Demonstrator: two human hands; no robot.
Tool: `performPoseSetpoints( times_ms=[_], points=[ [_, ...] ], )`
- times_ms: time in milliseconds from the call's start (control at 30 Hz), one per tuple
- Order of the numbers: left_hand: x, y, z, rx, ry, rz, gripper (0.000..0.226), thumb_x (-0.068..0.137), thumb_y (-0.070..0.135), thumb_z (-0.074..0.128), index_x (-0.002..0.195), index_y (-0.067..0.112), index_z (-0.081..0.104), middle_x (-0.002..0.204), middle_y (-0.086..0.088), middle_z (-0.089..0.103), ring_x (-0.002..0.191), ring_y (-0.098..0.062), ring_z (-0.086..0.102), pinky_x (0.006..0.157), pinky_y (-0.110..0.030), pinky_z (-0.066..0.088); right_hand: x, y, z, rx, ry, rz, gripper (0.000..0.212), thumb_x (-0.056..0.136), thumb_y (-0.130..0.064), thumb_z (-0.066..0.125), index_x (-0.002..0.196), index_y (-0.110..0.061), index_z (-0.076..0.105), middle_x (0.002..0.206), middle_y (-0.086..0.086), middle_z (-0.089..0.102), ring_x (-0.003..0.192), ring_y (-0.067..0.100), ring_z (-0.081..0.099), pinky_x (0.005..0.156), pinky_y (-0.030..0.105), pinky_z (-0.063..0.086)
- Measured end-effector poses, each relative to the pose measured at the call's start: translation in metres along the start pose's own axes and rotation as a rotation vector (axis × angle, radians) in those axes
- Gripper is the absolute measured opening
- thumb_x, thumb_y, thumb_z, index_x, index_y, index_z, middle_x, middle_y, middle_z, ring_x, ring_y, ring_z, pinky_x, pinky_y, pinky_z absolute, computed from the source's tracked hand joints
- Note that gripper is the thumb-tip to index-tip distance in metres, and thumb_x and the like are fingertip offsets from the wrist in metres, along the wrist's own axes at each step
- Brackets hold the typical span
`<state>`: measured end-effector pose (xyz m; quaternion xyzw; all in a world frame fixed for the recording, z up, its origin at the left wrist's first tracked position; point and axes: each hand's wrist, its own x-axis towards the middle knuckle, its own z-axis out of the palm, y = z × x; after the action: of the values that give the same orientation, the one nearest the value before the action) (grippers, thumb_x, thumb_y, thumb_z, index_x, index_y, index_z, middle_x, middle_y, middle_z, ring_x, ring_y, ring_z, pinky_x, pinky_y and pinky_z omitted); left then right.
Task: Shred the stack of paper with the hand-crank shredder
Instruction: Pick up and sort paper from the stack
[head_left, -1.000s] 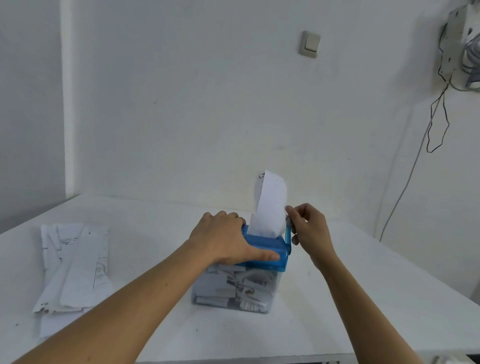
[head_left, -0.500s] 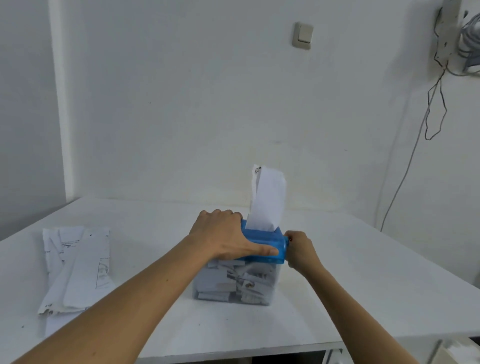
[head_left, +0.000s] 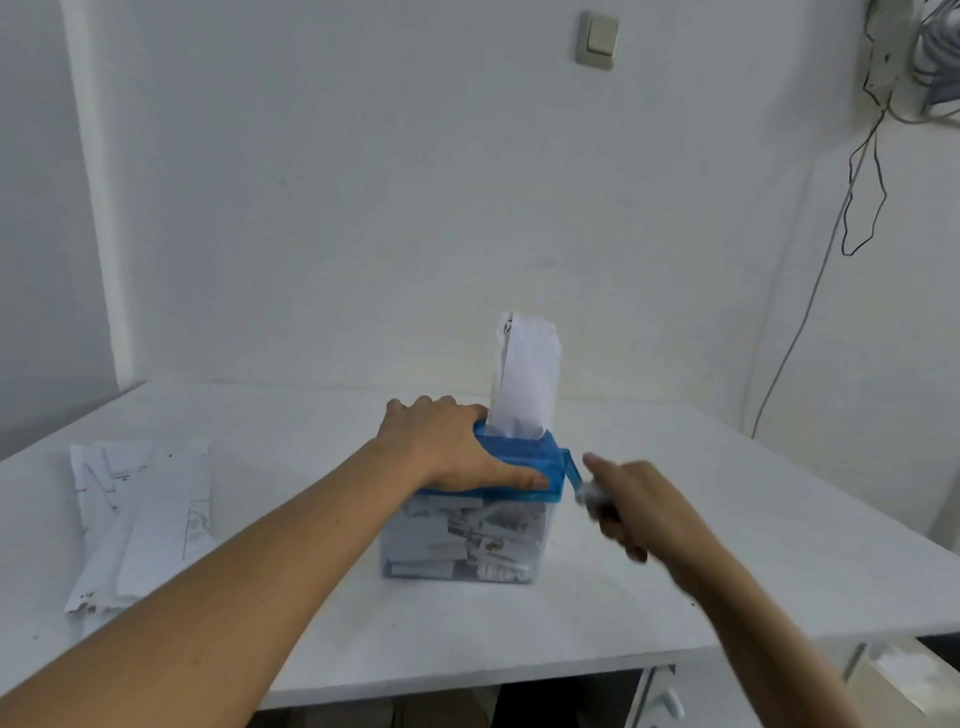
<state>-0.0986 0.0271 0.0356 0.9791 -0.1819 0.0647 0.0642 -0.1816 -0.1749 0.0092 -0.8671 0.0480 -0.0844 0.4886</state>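
Head view shows a white surface (head_left: 727, 519) in a room corner, with 2 bare hands working at a small shredder (head_left: 498, 488). The shredder has a blue top and a clear bin below, and the bin is full of white paper pieces (head_left: 467, 540). It stands near the middle of the surface. 1 folded sheet of paper (head_left: 527, 379) stands upright in the slot on top, with its lower end inside the blue part.

The left hand (head_left: 447, 447) lies flat on the blue top, fingers spread over the far side and thumb pressed along the front edge, just beside the standing sheet. The right hand (head_left: 631, 506) is blurred; it is at the right side of the shredder, closed around the white knob of the blue crank (head_left: 574, 470), and the crank points down and to the right.

The stack of paper (head_left: 140, 514) lies flat at the left of the surface, well apart from the shredder, with crumpled edges. On the wall behind there is a light switch (head_left: 597, 40), and thin cables (head_left: 862, 171) hang at the right.
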Motion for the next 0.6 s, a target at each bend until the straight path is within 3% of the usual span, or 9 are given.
performPoseSetpoints(
  times_ms=[100,167,267,367,467,600],
  points=[
    [0.002,-0.001,0.001,0.009,0.009,0.016,0.105,0.050,0.110,0.036,0.130,0.045,0.053,0.104,0.012,0.056,0.104,-0.020,0.056,0.093,-0.043,0.039,-0.003,-0.011,-0.020,-0.004,-0.206,-0.071,0.047,0.098,-0.044,0.055,0.062,-0.013,0.053,0.058,0.004,0.043,0.053,0.015,0.036,0.052,0.028,0.037],
    [0.002,-0.002,0.001,-0.001,0.000,0.012,0.105,0.051,0.109,0.036,0.132,0.044,0.053,0.113,0.011,0.059,0.108,-0.020,0.056,0.096,-0.044,0.039,0.000,-0.009,-0.023,0.051,-0.239,-0.103,0.042,0.095,-0.038,0.063,0.063,-0.013,0.052,0.056,0.002,0.036,0.052,0.015,0.032,0.052,0.026,0.036],
    [0.002,0.000,0.001,-0.001,-0.004,0.045,0.106,0.054,0.108,0.038,0.137,0.043,0.050,0.121,0.009,0.059,0.112,-0.022,0.055,0.100,-0.047,0.038,0.014,-0.013,-0.019,0.328,-0.150,-0.161,0.045,0.090,-0.042,0.065,0.058,-0.020,0.041,0.055,-0.002,0.023,0.048,0.013,0.020,0.044,0.022,0.026],
    [-0.001,-0.002,0.000,-0.017,-0.005,0.060,0.103,0.056,0.106,0.040,0.138,0.044,0.049,0.121,0.009,0.057,0.117,-0.022,0.051,0.103,-0.047,0.036,0.042,-0.024,-0.005,0.486,-0.013,-0.129,0.048,0.098,-0.041,0.060,0.059,-0.022,0.040,0.054,-0.004,0.022,0.049,0.013,0.018,0.044,0.024,0.022],
    [-0.002,-0.004,0.000,-0.022,-0.008,0.073,0.099,0.057,0.106,0.040,0.133,0.043,0.052,0.106,0.011,0.049,0.111,-0.020,0.050,0.101,-0.045,0.037,0.077,-0.026,0.010,0.388,0.166,-0.046,0.041,0.097,-0.041,0.057,0.069,-0.013,0.046,0.056,0.000,0.037,0.054,0.015,0.032,0.050,0.027,0.032],
    [-0.001,-0.004,0.002,-0.040,0.012,0.080,0.095,0.057,0.106,0.040,0.128,0.044,0.054,0.100,0.012,0.049,0.103,-0.017,0.048,0.100,-0.044,0.038,0.109,-0.010,0.019,0.220,0.199,-0.004,0.035,0.099,-0.032,0.055,0.074,-0.008,0.053,0.070,0.008,0.053,0.066,0.020,0.047,0.060,0.032,0.045]
  ],
)
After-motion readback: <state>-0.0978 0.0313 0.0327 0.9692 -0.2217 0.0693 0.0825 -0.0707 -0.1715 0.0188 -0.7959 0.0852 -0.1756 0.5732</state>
